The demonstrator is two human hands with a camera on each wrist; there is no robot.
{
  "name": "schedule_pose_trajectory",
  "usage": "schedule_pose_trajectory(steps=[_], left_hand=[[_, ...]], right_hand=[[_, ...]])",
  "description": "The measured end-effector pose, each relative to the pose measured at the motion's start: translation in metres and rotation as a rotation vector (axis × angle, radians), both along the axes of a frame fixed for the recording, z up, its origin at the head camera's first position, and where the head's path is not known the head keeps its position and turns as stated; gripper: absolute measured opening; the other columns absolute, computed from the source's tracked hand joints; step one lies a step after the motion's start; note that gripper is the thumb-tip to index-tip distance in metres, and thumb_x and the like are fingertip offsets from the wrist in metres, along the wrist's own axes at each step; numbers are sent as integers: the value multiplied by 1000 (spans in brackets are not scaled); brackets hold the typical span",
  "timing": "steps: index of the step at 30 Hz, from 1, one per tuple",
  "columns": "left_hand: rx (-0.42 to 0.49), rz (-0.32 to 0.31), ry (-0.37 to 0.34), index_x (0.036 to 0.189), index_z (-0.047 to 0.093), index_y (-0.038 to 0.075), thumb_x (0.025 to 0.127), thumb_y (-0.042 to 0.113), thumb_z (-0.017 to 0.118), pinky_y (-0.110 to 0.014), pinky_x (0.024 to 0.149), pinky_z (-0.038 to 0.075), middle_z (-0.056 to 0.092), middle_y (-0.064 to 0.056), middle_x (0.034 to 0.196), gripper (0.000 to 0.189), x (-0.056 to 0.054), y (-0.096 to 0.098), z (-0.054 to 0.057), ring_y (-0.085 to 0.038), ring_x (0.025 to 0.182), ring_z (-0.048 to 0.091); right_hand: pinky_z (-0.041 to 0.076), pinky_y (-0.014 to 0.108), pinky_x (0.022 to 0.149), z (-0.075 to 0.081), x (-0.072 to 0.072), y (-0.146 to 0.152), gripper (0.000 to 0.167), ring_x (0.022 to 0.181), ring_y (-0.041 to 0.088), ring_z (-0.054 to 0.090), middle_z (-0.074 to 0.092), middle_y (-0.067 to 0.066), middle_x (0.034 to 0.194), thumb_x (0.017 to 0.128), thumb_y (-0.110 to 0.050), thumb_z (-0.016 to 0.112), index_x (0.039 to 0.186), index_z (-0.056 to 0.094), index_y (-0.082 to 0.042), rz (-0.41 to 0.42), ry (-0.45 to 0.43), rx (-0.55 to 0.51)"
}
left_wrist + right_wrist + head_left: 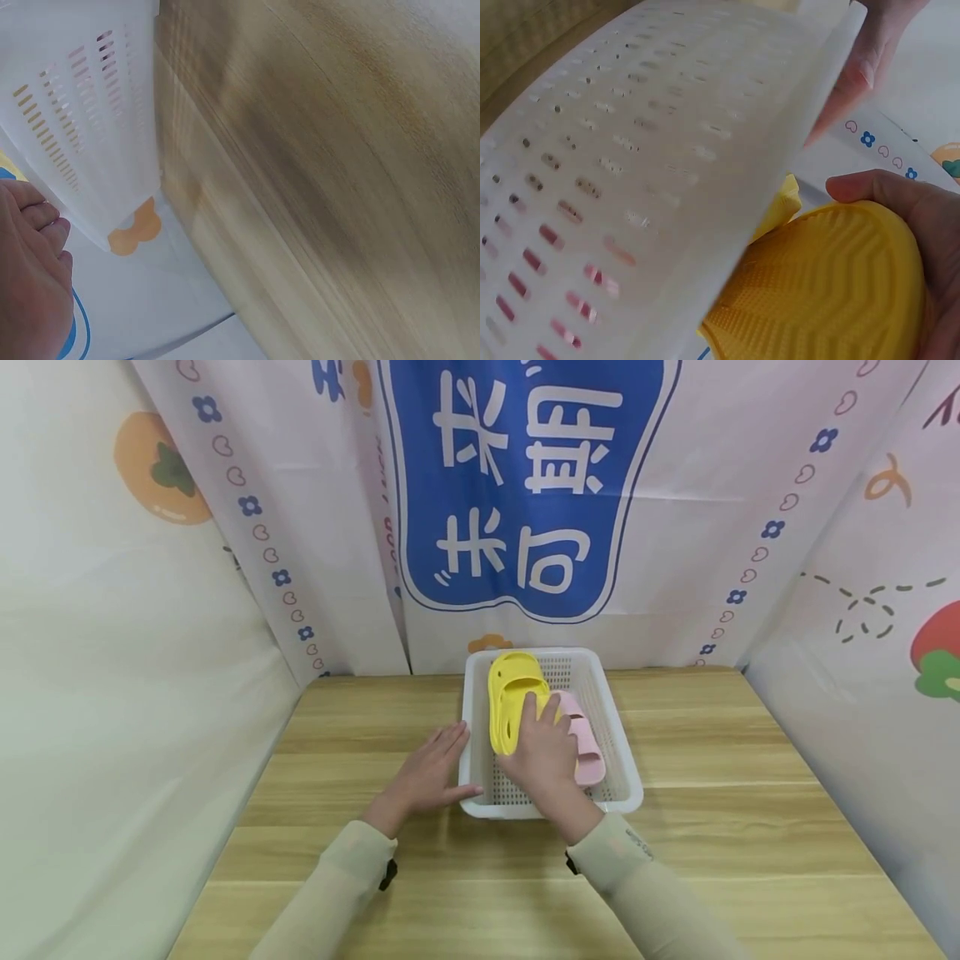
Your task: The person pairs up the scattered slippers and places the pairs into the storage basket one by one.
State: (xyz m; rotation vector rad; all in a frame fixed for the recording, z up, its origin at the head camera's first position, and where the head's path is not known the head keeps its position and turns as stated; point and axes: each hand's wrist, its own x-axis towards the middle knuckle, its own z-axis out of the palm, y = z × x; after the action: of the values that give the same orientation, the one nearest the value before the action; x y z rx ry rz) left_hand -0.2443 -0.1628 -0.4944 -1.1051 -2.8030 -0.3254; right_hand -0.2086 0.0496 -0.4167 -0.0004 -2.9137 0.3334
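Observation:
In the head view, a white plastic basket (628,777) holds a yellow slipper (517,670) at its left and a pink slipper (588,745) at its right. My right hand (546,756) reaches over the basket and grips a second yellow slipper, mostly hidden beneath the hand. The right wrist view shows the ridged sole of this yellow slipper (825,285), with thumb and fingers around its edge. At the basket's left rim, my left hand (429,774) rests with straight fingers against the side. In the left wrist view, those fingers (45,221) lie along the rim.
The basket stands on a wood-grain table (360,718), close to its back edge. A printed curtain (690,477) hangs right behind it, and pale fabric walls (135,677) enclose both sides.

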Motion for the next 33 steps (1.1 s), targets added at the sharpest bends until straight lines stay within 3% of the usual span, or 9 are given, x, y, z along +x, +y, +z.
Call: schedule_pose_trajectory(steps=[12,18,26,33], left_hand=[[2,15,6,150,25,-5,88,76,36,-40,118,9,20,-18,158,103,0,2,-1,-27,146,15],[19,6,22,150,26,-6,88,75,38,-41,118,11,21,-19,157,102,0,2,-1,-28,145,16],[18,-5,26,149,26,-6,88,78,28,-41,118,10,21,-21,157,105,0,2,-1,-30,145,17],[23,1,19,149,26,-6,90,72,40,-41,118,10,20,-20,157,99,0,2,-2,-28,146,15]], right_hand=[[52,55,80,-20,1,-10,106,113,50,49,32,36,144,65,-51,80,148,33,-3,-10,-1,81],[52,56,81,-23,0,-14,105,114,51,49,31,37,144,66,-51,79,148,34,-3,-2,5,115],[51,56,84,-29,1,-20,108,116,50,48,31,37,145,65,-54,79,149,33,-3,4,-28,113],[51,56,84,-30,1,-25,110,116,51,48,31,37,145,64,-55,80,149,32,-4,4,-40,128]])
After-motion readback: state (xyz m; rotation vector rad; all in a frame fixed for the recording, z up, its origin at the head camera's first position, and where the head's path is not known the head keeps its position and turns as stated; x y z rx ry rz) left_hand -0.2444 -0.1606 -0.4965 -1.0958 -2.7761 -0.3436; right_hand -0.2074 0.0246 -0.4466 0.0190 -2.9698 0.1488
